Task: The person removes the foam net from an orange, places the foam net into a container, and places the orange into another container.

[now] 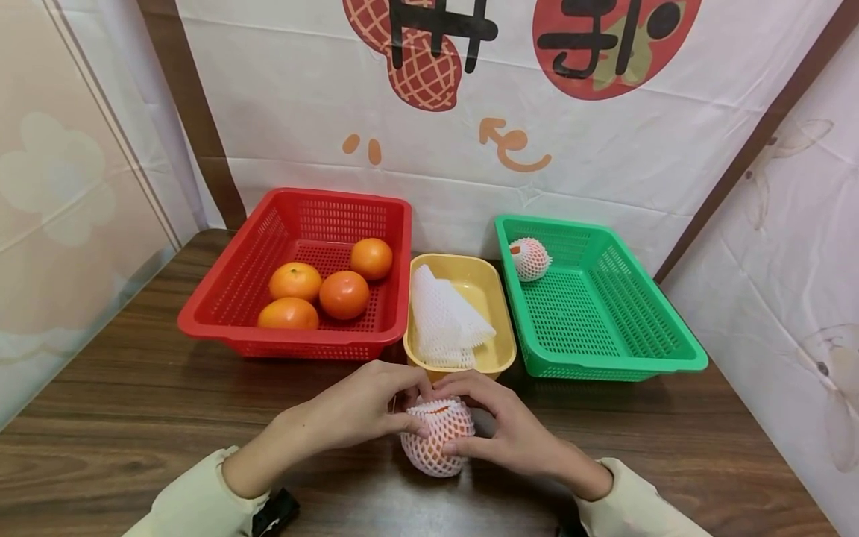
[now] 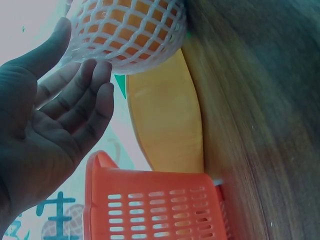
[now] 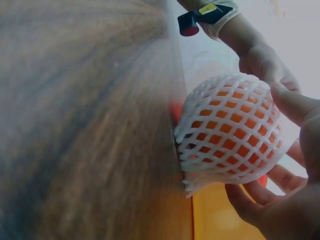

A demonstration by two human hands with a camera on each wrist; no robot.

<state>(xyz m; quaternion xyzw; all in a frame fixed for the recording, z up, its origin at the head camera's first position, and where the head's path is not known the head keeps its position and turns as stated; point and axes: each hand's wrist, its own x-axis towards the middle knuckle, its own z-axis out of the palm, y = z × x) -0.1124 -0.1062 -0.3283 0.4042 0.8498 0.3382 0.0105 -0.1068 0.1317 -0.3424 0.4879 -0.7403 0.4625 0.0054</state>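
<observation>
An orange in a white foam net sleeve point(image 1: 438, 440) stands on the table in front of me, a slit of bare peel showing at the top. My left hand point(image 1: 365, 406) pinches the sleeve's upper left edge between thumb and fingers. From the other side, my right hand point(image 1: 510, 429) holds the netted orange, thumb on its front and fingers over the top. In the right wrist view, the netting point(image 3: 232, 130) stretches around the fruit, with loose ends at the table side. The left wrist view shows the left thumb point(image 2: 50, 50) and fingertips against the net.
Several bare oranges point(image 1: 344, 294) lie in a red basket point(image 1: 228, 298) at the left. A yellow tub point(image 1: 499, 347) behind the hands holds flat white foam nets point(image 1: 446, 317). The green basket point(image 1: 617, 365) at the right contains one netted orange point(image 1: 530, 259).
</observation>
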